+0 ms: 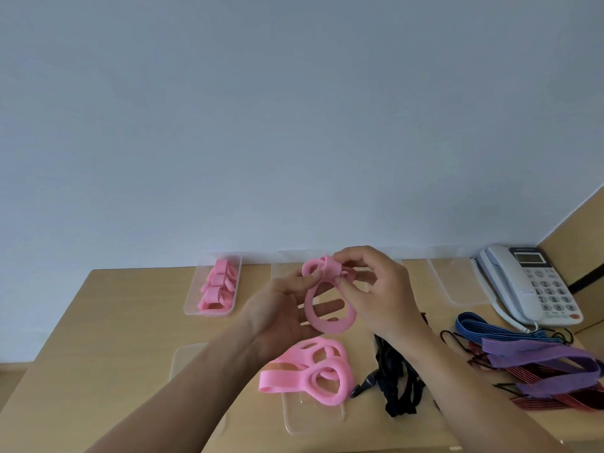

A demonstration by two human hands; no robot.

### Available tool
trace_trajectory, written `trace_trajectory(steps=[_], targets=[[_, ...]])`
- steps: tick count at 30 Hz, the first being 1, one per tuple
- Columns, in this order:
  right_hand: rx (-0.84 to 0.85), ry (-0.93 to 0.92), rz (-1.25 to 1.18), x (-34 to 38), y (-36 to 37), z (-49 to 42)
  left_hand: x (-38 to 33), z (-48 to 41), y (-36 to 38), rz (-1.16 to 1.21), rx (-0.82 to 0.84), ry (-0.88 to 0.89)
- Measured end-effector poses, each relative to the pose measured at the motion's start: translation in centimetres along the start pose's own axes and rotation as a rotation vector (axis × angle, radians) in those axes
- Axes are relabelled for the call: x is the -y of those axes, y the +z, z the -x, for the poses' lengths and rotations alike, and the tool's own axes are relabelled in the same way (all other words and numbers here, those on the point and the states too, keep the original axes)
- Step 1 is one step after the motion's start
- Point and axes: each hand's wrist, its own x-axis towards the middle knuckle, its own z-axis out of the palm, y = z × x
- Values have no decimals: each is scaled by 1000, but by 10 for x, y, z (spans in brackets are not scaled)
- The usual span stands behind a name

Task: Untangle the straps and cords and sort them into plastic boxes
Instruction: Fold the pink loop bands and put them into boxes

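Note:
I hold a pink strap point(312, 317) up over the middle of the table; its lower part hangs as a loop. My left hand point(282, 308) lies palm up under it, thumb pinching the strap's upper left loop. My right hand point(376, 289) pinches the wrapped top of the strap from the right. Below them a loose pile of pink straps point(313, 371) lies on the table. A clear plastic box point(192, 305) at the back left holds several wound pink straps point(217, 284). Black cords point(397, 377) lie right of the pink pile.
Blue point(490, 328), purple point(549, 358) and red point(555, 397) straps with hooks lie at the right. A white telephone point(529, 282) stands at the back right. Clear lids or boxes lie at the near left point(183, 358), near middle point(313, 416) and back right point(457, 286).

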Motion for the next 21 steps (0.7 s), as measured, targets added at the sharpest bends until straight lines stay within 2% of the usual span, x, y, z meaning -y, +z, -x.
trace_trajectory(steps=[3, 6, 12, 14, 17, 21], targets=[[6, -140, 114, -1, 13, -4, -6, -6, -11, 24, 7, -4], [56, -204, 206, 0, 25, -6, -10, -10, -21, 42, -11, 4], [151, -63, 226, -3, 45, -17, -20, -16, -47, -40, -34, 51], [243, -1, 274, -6, 52, -23, -24, -18, -57, -82, -61, 75], [331, -68, 341, -12, 66, -29, -26, -25, -70, -92, -101, 82], [336, -66, 417, -21, 80, -31, -26, -34, -83, -55, -123, 53]])
